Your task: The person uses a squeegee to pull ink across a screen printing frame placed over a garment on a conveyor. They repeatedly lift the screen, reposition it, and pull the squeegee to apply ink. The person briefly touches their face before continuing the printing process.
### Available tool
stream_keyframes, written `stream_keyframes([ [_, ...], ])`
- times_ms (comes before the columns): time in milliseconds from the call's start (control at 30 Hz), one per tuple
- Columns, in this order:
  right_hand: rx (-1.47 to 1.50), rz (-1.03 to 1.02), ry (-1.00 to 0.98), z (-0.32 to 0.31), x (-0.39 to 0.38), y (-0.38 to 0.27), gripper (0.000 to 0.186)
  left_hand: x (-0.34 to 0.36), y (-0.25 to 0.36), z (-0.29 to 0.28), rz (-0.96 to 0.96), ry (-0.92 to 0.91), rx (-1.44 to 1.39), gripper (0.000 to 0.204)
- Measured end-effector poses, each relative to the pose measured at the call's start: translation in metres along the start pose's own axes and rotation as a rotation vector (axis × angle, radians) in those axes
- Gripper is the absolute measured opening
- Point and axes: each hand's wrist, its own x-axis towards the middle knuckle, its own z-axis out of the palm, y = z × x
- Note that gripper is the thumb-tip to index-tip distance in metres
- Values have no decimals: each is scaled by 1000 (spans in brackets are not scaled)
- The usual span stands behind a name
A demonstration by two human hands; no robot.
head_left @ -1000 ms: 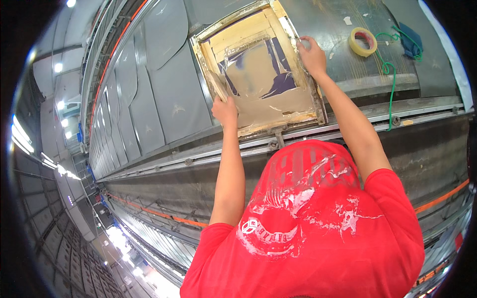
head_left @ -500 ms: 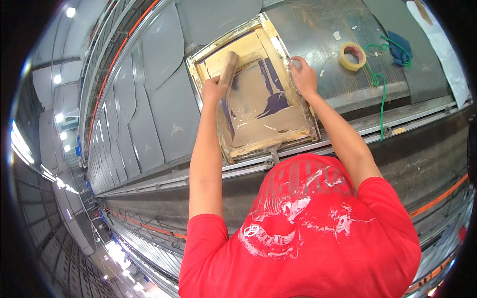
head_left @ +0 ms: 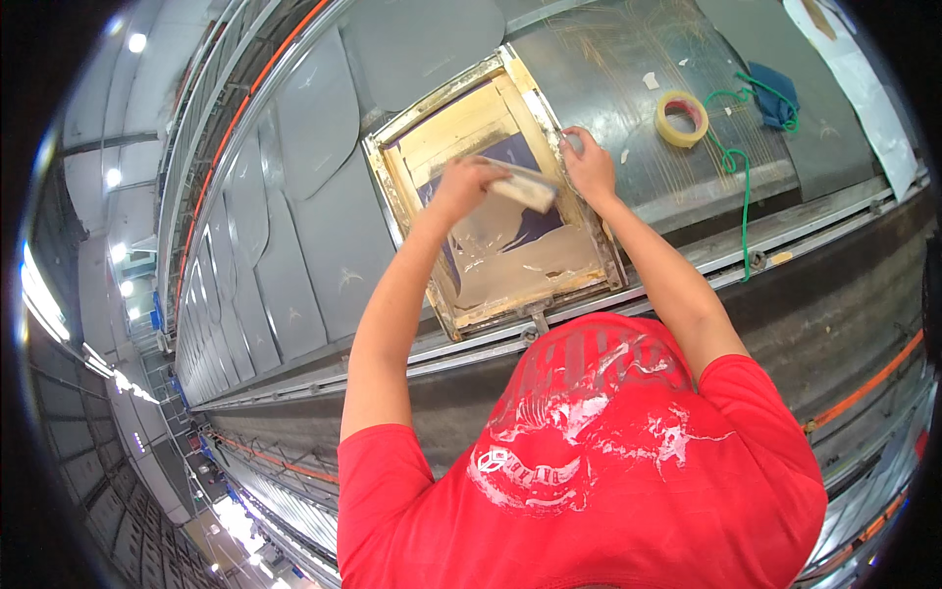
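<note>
From my seat at the feed, I see a long grey printing table (head_left: pixel 628 79) running off to the upper left, with cut grey fabric panels (head_left: pixel 324 245) laid flat along it in a row. A wooden-framed printing screen (head_left: pixel 491 191) lies on the table in front of the person, its mesh smeared with pale ink over a dark blue patch. My left hand (head_left: pixel 461 187) is closed around the handle of a squeegee (head_left: pixel 520 185), which sits across the middle of the screen, tilted. My right hand (head_left: pixel 589 167) rests on the frame's right edge, fingers curled down on it; I cannot tell how firmly it grips.

To the right of the screen, a roll of yellowish tape (head_left: pixel 681 118) lies flat on the table. Beside it a green cord (head_left: pixel 741 172) trails over the table's edge, leading up to a blue cloth (head_left: pixel 775 96). Metal rails (head_left: pixel 687 265) border the table's near side, and an orange strip (head_left: pixel 863 388) runs lower down. Ceiling lights (head_left: pixel 135 43) glow at the far left of the hall. A red shirt (head_left: pixel 589 461) with a white print fills the bottom.
</note>
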Motion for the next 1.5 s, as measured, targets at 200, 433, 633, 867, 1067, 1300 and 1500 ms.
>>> stream_keyframes([
  [200,31,-40,6,-2,1,-1,31,-55,56,8,98,-56,74,46],
  [433,-27,-53,38,0,0,4,33,-126,120,20,-581,30,-235,47],
  [633,-17,-42,-12,-1,1,1,33,-103,148,54,-506,186,-161,50],
  [867,-46,-92,-1,-3,7,10,32,-134,129,46,-263,127,-61,49],
  [1067,-23,-57,-25,1,4,4,32,-241,88,35,-928,186,-443,33],
  [1300,-72,-22,-30,-1,6,7,34,-188,130,73,-1089,651,-513,28],
  [1500,-56,-44,-42,-1,9,14,36,-88,168,88,-1041,715,-901,27],
])
